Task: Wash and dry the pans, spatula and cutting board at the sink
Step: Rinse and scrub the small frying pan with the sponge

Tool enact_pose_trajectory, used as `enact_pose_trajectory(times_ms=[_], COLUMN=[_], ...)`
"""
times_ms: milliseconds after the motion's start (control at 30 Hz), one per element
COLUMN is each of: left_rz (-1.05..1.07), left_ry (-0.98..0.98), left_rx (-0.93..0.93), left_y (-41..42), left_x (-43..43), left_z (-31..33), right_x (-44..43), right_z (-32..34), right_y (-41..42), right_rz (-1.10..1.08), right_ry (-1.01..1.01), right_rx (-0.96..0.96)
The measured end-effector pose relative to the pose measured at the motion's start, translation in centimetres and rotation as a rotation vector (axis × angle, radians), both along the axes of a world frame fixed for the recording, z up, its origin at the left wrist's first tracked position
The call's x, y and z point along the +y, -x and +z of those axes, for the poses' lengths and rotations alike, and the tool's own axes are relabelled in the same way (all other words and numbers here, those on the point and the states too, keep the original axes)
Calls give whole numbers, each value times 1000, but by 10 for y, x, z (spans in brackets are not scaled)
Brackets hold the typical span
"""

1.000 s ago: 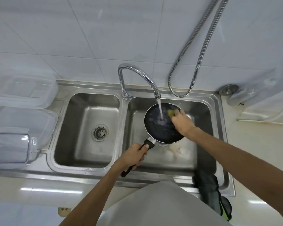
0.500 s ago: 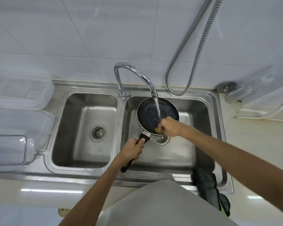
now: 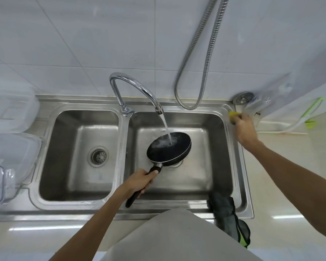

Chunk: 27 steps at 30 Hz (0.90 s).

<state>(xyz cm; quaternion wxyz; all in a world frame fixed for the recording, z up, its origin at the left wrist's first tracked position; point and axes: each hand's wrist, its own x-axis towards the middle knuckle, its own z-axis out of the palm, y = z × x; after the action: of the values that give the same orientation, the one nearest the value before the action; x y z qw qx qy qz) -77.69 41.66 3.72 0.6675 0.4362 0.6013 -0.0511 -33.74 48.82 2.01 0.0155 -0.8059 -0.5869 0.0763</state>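
Note:
A small black frying pan (image 3: 167,149) hangs tilted over the right basin of the steel double sink (image 3: 233,166). Water from the chrome tap (image 3: 135,87) runs onto the pan's inner face. My left hand (image 3: 139,182) grips the pan's black handle. My right hand (image 3: 244,127) is at the sink's back right corner and holds a yellow sponge (image 3: 233,114) against the rim there. No spatula, cutting board or second pan is in sight.
A dark cloth with a green edge (image 3: 228,211) hangs over the sink's front right rim. Clear plastic containers (image 3: 9,136) are stacked on the left counter. A metal shower hose (image 3: 196,72) loops down the tiled wall. A plastic bag (image 3: 262,104) lies behind the right corner.
My right hand left the pan and carried the sponge out to the sink's back right corner. The pan dropped lower and tilted under the running water.

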Motion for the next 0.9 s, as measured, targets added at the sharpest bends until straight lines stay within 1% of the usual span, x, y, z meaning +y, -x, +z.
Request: enact_pose_trajectory(times_ms=[133, 233, 367, 467, 533, 600, 667, 767, 833, 900], left_rz=[60, 100, 171, 178, 186, 186, 178, 170, 162, 162], left_ry=[6, 41, 106, 115, 123, 120, 108, 82, 63, 59], left_rx=[-29, -57, -87, -97, -109, -126, -141, -151, -138, -123], left_y=[1, 1, -2, -5, -6, -7, -5, -3, -2, 2], left_x=[-1, 0, 1, 3, 5, 6, 6, 4, 1, -2], left_z=[-2, -2, -1, -1, -1, -1, -2, -2, -1, -1], right_x=[-11, -16, -13, -13, -13, -11, -12, -15, -11, -2], right_z=[-16, -28, -52, -40, -26, -11, -4, 6, 10, 10], right_y=[-25, -26, -38, -30, -8, 25, 66, 143, 193, 236], right_rz=[-55, -16, 14, 38, 45, 169, 385, 654, 767, 866], right_ry=[-33, -65, -122, -147, -239, -379, -474, -561, -603, -600], right_rx=[-7, 25, 17, -10, -44, 14, 101, 208, 291, 331])
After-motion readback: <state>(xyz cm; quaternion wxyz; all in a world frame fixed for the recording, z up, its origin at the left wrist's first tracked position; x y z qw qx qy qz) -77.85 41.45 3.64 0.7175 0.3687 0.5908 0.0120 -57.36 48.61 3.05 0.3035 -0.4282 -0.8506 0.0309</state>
